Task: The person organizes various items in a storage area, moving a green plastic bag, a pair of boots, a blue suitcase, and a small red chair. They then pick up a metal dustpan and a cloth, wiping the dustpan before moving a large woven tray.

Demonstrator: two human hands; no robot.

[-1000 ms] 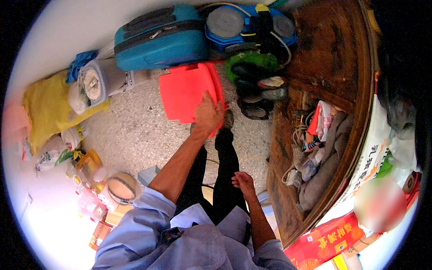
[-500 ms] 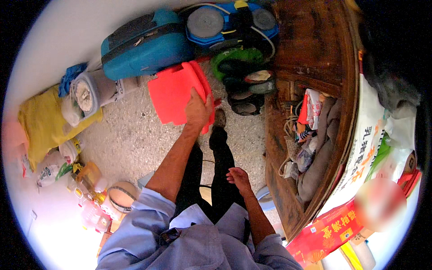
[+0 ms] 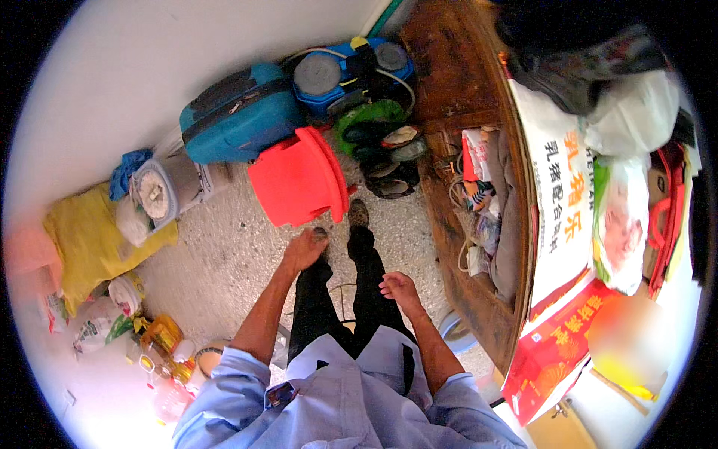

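Observation:
A red plastic stool or bin (image 3: 293,178), squarish with a thick rim, stands on the speckled floor in front of my feet; I cannot tell which kind it is. My left hand (image 3: 304,251) hangs just short of it, apart from it, above my left shoe. Its fingers are loose and partly hidden, and nothing shows in them. My right hand (image 3: 401,290) is over my right leg, fingers slightly curled and apart, holding nothing. Behind the red thing is a teal suitcase (image 3: 243,120).
A blue sprayer-like unit (image 3: 318,78) and several shoes (image 3: 389,161) lie beyond. On the right stands an open wooden cabinet (image 3: 437,202) beside white and red bags (image 3: 553,202). A yellow sack (image 3: 82,232), a tub of white stuff (image 3: 155,191) and bottles (image 3: 161,337) line the left.
My left hand has let go of the red plastic thing and drawn back toward me. The red thing now stands alone on the floor. The view has shifted to the right.

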